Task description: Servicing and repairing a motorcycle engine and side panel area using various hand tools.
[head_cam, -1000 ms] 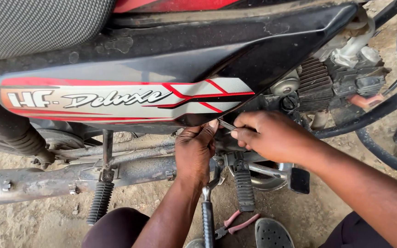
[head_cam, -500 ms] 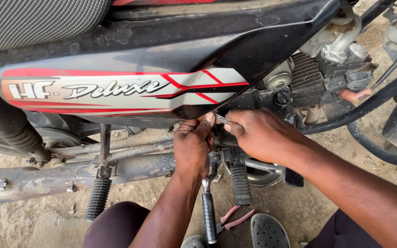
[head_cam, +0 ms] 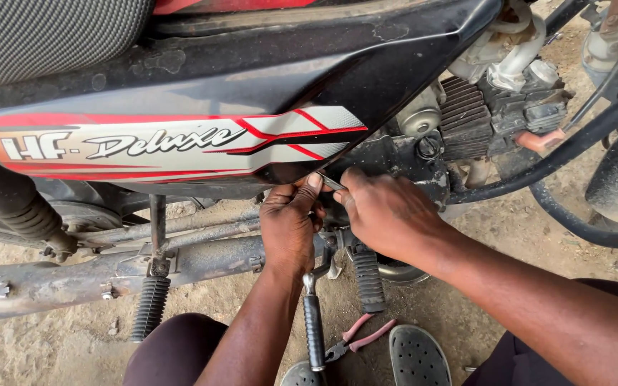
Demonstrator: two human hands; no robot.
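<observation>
Dirt ground (head_cam: 51, 350); side panel (head_cam: 180, 143) perhaps hides both hands' (head_cam: 291, 221) work.

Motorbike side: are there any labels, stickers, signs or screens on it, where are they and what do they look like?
Decal: one long sticker along the black side panel, above both hands; a white band with red stripes, an orange patch at its left end, and lettering in white and black.
No packages, signs or screens in view.
</observation>
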